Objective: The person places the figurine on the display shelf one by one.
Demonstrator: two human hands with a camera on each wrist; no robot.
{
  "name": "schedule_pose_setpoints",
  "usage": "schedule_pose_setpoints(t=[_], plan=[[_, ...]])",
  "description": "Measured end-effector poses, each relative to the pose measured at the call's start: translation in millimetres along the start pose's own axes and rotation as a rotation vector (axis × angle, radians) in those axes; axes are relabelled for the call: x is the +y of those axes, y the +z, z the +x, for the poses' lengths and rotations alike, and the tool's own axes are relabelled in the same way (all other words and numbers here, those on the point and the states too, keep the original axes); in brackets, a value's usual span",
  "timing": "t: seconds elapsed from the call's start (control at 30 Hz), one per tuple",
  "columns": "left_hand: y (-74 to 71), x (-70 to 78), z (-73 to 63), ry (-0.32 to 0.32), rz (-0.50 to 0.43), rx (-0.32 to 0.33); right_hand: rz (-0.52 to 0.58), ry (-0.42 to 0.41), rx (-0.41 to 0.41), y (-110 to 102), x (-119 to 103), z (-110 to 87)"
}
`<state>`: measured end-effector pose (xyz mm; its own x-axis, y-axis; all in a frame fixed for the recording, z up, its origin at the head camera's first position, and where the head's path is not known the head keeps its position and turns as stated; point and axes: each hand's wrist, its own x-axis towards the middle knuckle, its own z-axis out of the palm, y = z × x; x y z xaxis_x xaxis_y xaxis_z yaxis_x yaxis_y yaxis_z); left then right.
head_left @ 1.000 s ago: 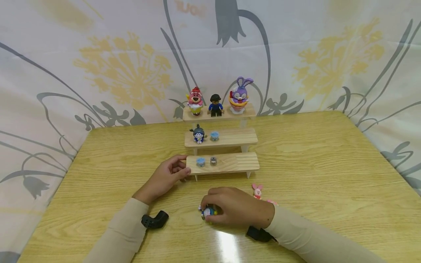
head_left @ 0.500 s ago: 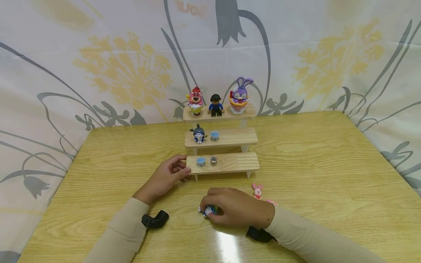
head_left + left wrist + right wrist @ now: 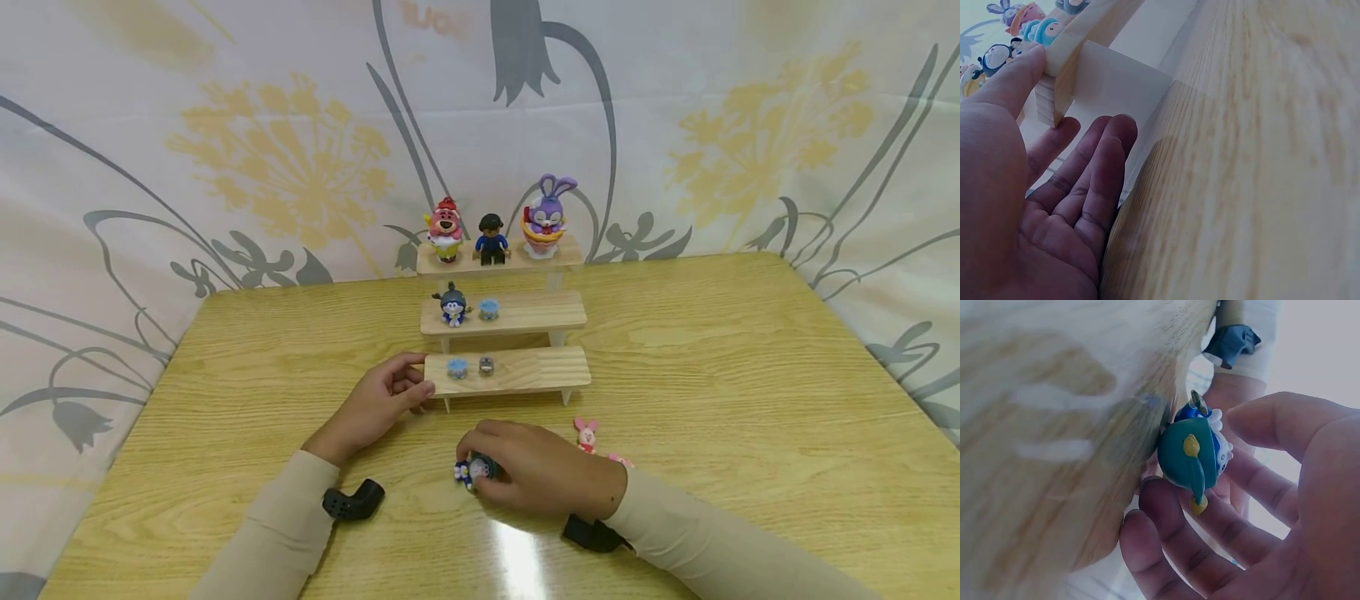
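Note:
My right hand (image 3: 532, 467) pinches a small toy figurine (image 3: 476, 472) low over the table in front of the shelf. In the right wrist view the figurine (image 3: 1188, 453) lies on its side between thumb and fingers, with a round teal cap, yellow knobs and a blue and white body. My left hand (image 3: 378, 404) grips the left end of the lowest tier of a wooden stepped display shelf (image 3: 540, 372). In the left wrist view, the thumb of that hand (image 3: 1066, 200) presses on top of the board and the index finger touches it from below.
A pink-eared figurine (image 3: 587, 435) and another pink piece (image 3: 620, 460) lie beyond my right wrist. Little blue toys (image 3: 457, 368) and a grey one (image 3: 486, 366) stand on the bottom tier. Several figurines, including a purple rabbit (image 3: 545, 223), occupy the higher tiers.
The figurine has turned in my right hand, its blue part now pointing left and the teal cap lying toward the palm. My left hand has stayed on the shelf.

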<state>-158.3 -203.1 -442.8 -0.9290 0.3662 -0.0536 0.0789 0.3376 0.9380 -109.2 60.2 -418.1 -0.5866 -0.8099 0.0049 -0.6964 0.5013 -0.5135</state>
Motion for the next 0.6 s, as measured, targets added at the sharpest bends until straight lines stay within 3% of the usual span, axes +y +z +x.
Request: schedule_pose_setpoints(t=[0.6], plan=[[0.0,1.2,-0.3,-0.003,-0.020,-0.006,0.003,0.026,0.002,0.1,0.5,0.8]])
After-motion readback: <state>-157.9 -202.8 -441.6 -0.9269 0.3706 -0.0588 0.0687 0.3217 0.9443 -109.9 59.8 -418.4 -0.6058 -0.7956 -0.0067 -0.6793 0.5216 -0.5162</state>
